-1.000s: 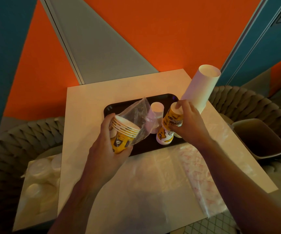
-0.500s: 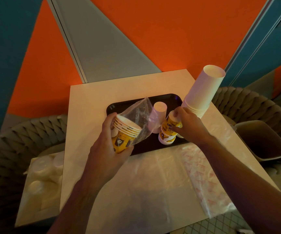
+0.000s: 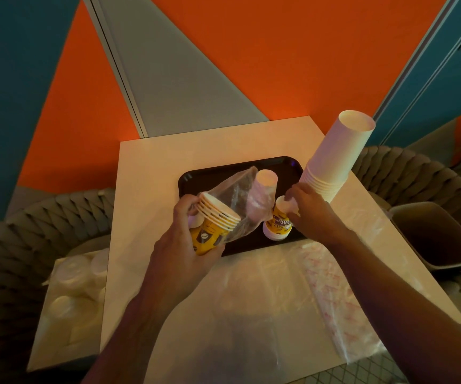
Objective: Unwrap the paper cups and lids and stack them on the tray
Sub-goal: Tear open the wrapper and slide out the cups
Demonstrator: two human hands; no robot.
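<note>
Mid-unwrap: left hand grips bagged yellow cups, right hand grips the upturned tray stack; next, slide another out.

Pale square desk against an orange, grey and teal wall, woven grey chairs left and right, dark bin on the right chair

Little could be read. The inverted yellow cups standing on the black tray bore upside-down dark lettering, seemingly "SHOP", with smaller print below too blurred to make out. The yellow cup stack carried a dark coffee-bean emblem but no legible words. The clear wrapper on the table showed faint red print, illegible.
</note>
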